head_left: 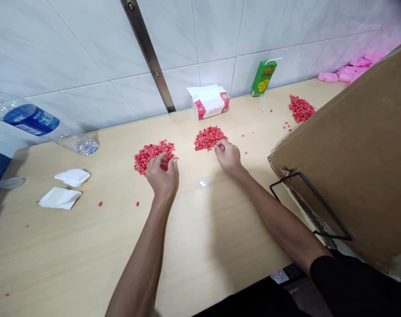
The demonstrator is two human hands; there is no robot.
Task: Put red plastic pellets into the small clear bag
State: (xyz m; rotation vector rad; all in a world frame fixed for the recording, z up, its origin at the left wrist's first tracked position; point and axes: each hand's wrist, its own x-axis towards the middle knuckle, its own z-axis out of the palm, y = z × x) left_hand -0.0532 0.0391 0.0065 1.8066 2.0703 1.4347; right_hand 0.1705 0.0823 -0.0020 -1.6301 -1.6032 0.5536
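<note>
My left hand rests at the near edge of the left heap of small red pieces. Its fingers are bent over the pieces, with a gap between them and the thumb; nothing shows in its grasp. At the near right edge of a second red heap, my right hand has its fingers curled together in a pinch. Whatever may be between those fingertips is hidden. A small clear scrap lies on the table between my forearms. The pieces look like small flat plastic bits.
A tissue pack and a green drink carton stand by the tiled wall. A third red heap lies near a large brown board. At left are a plastic bottle and folded tissues. Loose red pieces are scattered about.
</note>
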